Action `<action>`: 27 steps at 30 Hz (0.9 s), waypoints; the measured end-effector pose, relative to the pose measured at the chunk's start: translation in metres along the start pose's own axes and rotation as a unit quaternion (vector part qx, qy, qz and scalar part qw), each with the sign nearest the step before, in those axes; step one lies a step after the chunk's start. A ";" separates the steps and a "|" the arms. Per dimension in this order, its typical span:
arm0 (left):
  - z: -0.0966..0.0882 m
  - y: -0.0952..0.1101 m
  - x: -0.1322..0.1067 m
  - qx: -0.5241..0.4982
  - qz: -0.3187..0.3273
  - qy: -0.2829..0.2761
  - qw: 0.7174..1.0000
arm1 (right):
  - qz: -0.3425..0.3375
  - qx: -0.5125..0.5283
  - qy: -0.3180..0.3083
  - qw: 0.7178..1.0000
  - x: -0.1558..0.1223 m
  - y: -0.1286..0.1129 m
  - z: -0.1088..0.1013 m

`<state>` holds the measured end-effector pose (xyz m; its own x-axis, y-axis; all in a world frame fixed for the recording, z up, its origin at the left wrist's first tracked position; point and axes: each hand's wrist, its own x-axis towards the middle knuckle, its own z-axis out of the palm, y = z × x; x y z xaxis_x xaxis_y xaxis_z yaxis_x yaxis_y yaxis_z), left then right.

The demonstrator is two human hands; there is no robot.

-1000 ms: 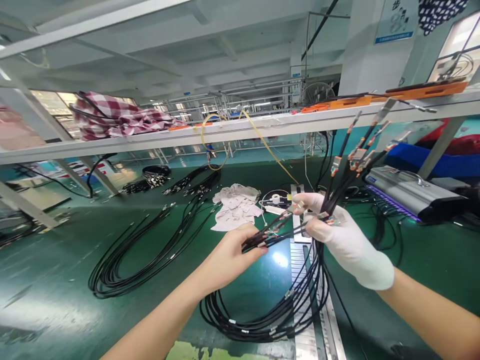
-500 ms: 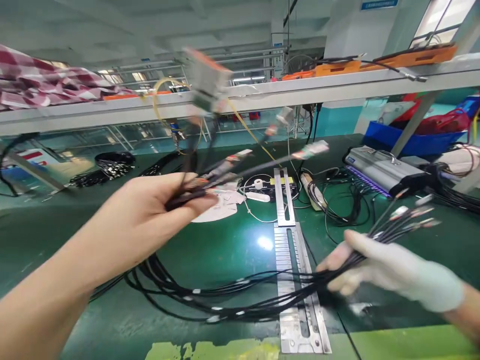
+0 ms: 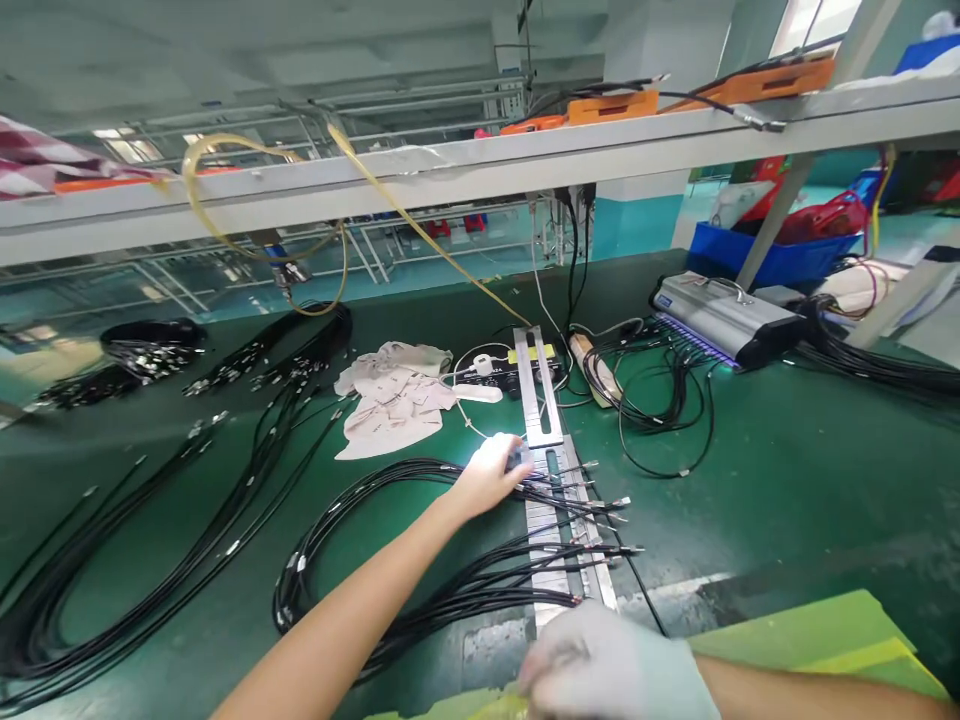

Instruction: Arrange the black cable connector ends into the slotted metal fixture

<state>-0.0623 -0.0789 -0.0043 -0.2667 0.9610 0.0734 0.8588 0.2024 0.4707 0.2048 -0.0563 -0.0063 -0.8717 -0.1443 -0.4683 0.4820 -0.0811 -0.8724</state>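
Bare fingers of my left hand (image 3: 487, 475) close at the slotted metal rail (image 3: 547, 540), around a small clear-looking piece I cannot make out. Just beside it, black cables (image 3: 442, 600) cross the rail in a row, their connector ends sticking out past its right side. Their lengths loop back to the left on the green table. My right hand (image 3: 592, 660), in a white glove, is at the near end of the rail, below the cable ends. Motion smears its fingers, and whether it holds anything is unclear.
More black cables (image 3: 225, 520) lie on the left. A crumpled pale cloth (image 3: 397, 395) lies behind the rail, beside a power strip (image 3: 487, 378). At the back right stand a silver device (image 3: 727, 315) and a blue bin (image 3: 772, 258). A shelf beam (image 3: 450, 180) spans overhead.
The cables that both hands held up now lie across the metal rail. My left hand has moved forward and right to the rail, my right hand toward me and left. The view has shifted.
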 end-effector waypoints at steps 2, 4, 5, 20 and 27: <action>0.012 -0.015 0.015 -0.010 -0.020 0.038 0.999 | -0.111 -0.250 0.104 0.956 -0.007 0.019 -0.007; 0.025 -0.026 0.029 -0.018 -0.036 0.055 0.998 | -0.206 -0.426 0.200 0.858 -0.005 0.036 -0.006; 0.031 -0.031 0.035 -0.021 -0.043 0.057 0.997 | -0.245 -0.488 0.250 0.800 -0.003 0.044 -0.004; -0.002 -0.039 -0.033 0.055 -0.006 0.014 0.998 | -0.339 -0.453 0.311 0.764 -0.041 0.001 -0.030; -0.006 -0.054 -0.092 0.136 -0.034 -0.029 0.990 | -0.212 -0.294 0.408 0.838 0.014 -0.028 -0.124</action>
<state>-0.0866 -0.1796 -0.0306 -0.3093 0.9510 -0.0047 0.9278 0.3029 0.2177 0.1687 0.0659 -0.0060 -0.8393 0.5163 0.1704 0.1968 0.5806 -0.7900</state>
